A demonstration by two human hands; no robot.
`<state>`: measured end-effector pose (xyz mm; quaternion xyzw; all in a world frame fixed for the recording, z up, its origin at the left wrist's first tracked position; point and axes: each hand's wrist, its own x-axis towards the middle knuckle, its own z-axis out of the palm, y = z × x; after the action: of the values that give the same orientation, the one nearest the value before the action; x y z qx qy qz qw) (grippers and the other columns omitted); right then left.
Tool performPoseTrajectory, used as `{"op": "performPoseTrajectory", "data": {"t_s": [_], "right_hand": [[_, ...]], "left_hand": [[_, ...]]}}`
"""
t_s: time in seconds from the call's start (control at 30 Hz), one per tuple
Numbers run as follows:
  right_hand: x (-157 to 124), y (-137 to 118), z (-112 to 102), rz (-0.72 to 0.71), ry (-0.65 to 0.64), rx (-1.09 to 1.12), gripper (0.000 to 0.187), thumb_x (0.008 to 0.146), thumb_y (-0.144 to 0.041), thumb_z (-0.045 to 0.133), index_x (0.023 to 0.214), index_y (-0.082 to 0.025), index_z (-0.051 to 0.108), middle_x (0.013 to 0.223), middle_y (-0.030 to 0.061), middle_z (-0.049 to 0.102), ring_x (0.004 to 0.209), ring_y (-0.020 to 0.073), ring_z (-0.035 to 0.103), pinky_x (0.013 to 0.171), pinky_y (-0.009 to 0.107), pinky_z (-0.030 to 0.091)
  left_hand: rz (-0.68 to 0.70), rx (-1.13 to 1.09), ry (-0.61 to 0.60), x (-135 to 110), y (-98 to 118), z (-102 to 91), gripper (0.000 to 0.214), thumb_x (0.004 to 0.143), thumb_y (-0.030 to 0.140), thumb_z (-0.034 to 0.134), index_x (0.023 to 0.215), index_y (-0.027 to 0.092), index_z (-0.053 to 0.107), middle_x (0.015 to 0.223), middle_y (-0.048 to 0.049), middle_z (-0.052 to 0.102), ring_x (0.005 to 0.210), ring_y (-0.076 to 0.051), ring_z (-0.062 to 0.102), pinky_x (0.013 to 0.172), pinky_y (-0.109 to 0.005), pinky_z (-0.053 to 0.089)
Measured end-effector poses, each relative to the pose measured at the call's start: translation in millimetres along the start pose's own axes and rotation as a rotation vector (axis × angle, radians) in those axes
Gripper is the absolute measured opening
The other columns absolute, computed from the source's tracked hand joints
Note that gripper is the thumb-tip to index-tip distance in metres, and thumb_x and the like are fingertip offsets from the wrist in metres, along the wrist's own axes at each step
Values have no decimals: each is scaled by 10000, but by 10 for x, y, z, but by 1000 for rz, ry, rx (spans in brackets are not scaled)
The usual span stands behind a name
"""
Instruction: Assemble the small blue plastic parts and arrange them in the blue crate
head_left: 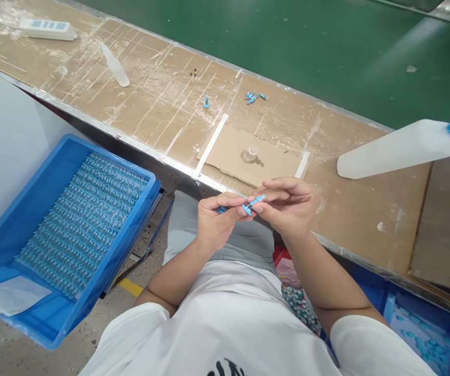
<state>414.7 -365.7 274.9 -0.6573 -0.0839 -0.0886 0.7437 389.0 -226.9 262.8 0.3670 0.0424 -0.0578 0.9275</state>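
Pinching a small blue piece (256,199) between fingertips, both hands (214,219) (296,211) curl close together.

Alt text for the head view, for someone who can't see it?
The left hand and right hand hold a small blue part between their fingers by a cardboard-covered workbench. Small blue pieces lie on it; at left, a blue crate holds rows of small parts.

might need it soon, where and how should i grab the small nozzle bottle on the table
Probably grip the small bottle round its wide body, left hand, once free, coming from your side: the body faces you, the narrow nozzle points away.
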Motion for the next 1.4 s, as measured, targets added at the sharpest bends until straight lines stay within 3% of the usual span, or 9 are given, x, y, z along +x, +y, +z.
{"op": "performPoseTrajectory", "data": {"t_s": [0.33, 0.5, 0.67, 0.77, 0.87, 0.97, 1.07, 1.2, 1.4], "right_hand": [[86, -44, 39, -22, -85, 17, 225, 646, -230, 907, 823, -256, 769, 819, 24, 774, 690, 200, 744, 626, 290, 642], [122, -5, 96, 79, -71, 2, 341, 578, -338, 955, 833, -248, 747, 759, 31, 762, 655, 220, 734, 631, 332, 643], [280, 13, 158, 122, -58, 40, 294, 697, -422, 888, 894, -268, 734, 769, 12, 757, 705, 220, 740, 661, 365, 638], [673, -7, 175, 117, -75, -45, 310, 705, -455, 877, 877, -250, 720, 788, 17, 754, 721, 208, 735, 653, 351, 625], [1344, 68, 214, 61, -118, -245, 292, 701, -398, 882, 862, -208, 729, 817, 48, 755, 741, 203, 728, 655, 333, 605], [2084, 334, 294, 12, -90, -599, 291, 681, -369, 867, 832, -162, 728, 834, 74, 752, 806, 225, 729, 742, 339, 588], [2626, 705, 385, 64, -167, -871, 346, 785, -417, 722, 840, -75, 722, 910, 102, 754, 879, 213, 724, 839, 301, 523], [2887, 1062, 493, 68, -240, -1023, 250, 739, -345, 779, 867, -140, 714, 904, 96, 759, 889, 243, 715, 867, 374, 542], [2876, 1190, 565, 31, -263, -1058, 223, 730, -316, 770, 914, -205, 709, 900, 74, 754, 897, 258, 698, 864, 423, 545]], "left_hand": [[-42, -12, 69, 44, 27, -77, 229, 606, 307, 934, 748, 215, 780, 776, -9, 737, 649, -106, 706, 582, -182, 604], [-79, -18, 89, 75, 70, -85, 291, 569, 352, 947, 735, 200, 763, 775, -13, 737, 645, -117, 700, 589, -213, 603], [-194, -140, 156, 196, 158, -105, 377, 513, 348, 970, 778, 188, 755, 764, -10, 742, 677, -124, 722, 649, -194, 607], [-223, -197, 227, 300, 223, -175, 241, 700, 325, 879, 836, 170, 753, 843, -34, 759, 736, -117, 730, 689, -175, 598], [-264, -262, 333, 382, 317, -290, 246, 885, 367, 688, 857, 132, 754, 881, -81, 761, 777, -128, 733, 722, -189, 600], [-280, -315, 435, 424, 438, -431, 322, 940, 339, 545, 876, 109, 761, 891, -110, 761, 812, -142, 733, 773, -215, 599], [-234, -361, 493, 442, 559, -566, 333, 926, 293, 496, 904, 101, 767, 914, -123, 764, 843, -148, 732, 812, -234, 595], [-184, -412, 540, 469, 682, -702, 350, 915, 260, 468, 869, 87, 769, 881, -129, 763, 802, -141, 733, 764, -212, 595], [-184, -419, 553, 525, 743, -813, 312, 882, 236, 489, 863, 97, 769, 867, -121, 762, 783, -143, 730, 745, -222, 601]]}}
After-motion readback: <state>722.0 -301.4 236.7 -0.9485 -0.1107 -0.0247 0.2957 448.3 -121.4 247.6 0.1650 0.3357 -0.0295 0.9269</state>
